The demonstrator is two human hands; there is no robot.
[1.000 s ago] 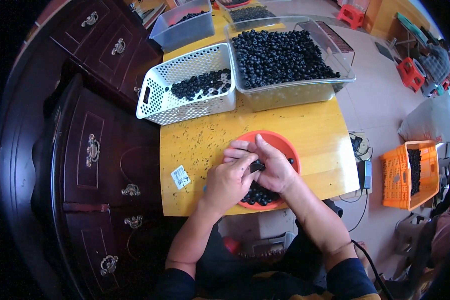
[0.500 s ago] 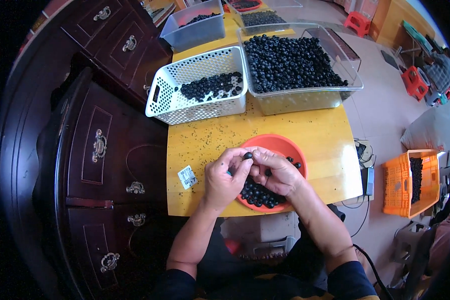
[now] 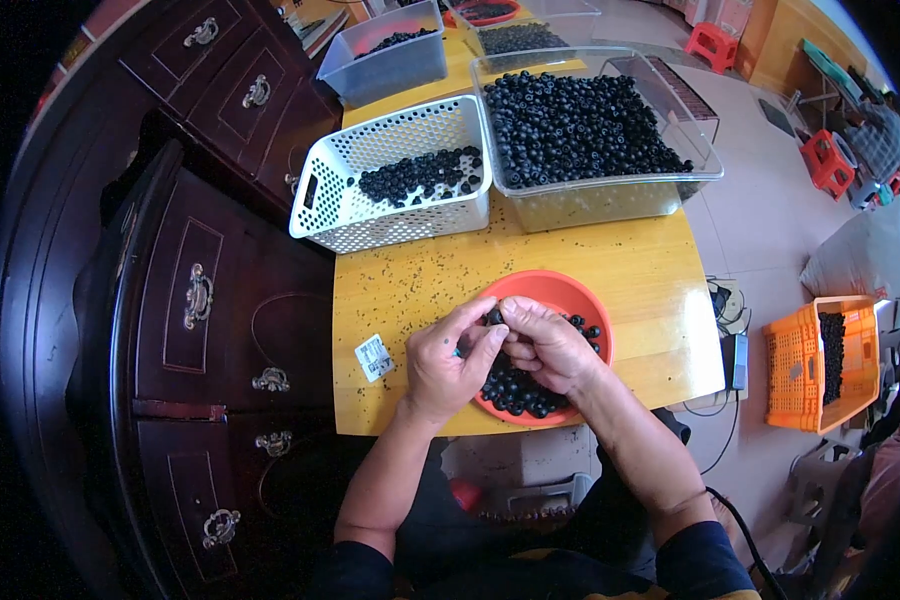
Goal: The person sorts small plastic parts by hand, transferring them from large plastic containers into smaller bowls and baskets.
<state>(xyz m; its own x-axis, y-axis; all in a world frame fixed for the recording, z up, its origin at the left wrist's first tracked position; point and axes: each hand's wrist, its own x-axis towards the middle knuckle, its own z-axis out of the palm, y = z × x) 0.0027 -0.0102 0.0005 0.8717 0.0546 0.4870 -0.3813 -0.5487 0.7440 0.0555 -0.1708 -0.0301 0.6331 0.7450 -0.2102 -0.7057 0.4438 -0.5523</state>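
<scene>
Between the thumb and fingers of my left hand [image 3: 448,358] is a small round black bead-like piece [image 3: 494,316]. My right hand [image 3: 555,345] is closed in a pinch against that piece's right edge; whatever lies between its fingertips is hidden. A bit of teal [image 3: 458,350] shows at my left fingers, too small to name. Both hands hover over an orange-red bowl [image 3: 560,288] at the table's near edge. Many loose black pieces [image 3: 518,393] lie in it, partly covered by my hands.
On the yellow table [image 3: 660,300] stand a white perforated basket [image 3: 400,225], a large clear bin [image 3: 610,205] and a grey bin [image 3: 390,75], all with black pieces. A white label [image 3: 374,357] and dark crumbs lie nearby. Dark drawers [image 3: 195,290] border the left; an orange crate [image 3: 795,375] sits right.
My right fingertips have closed in over the black piece and cover more of it. Another black piece seen under my right fingers is now hidden. My left hand has barely moved.
</scene>
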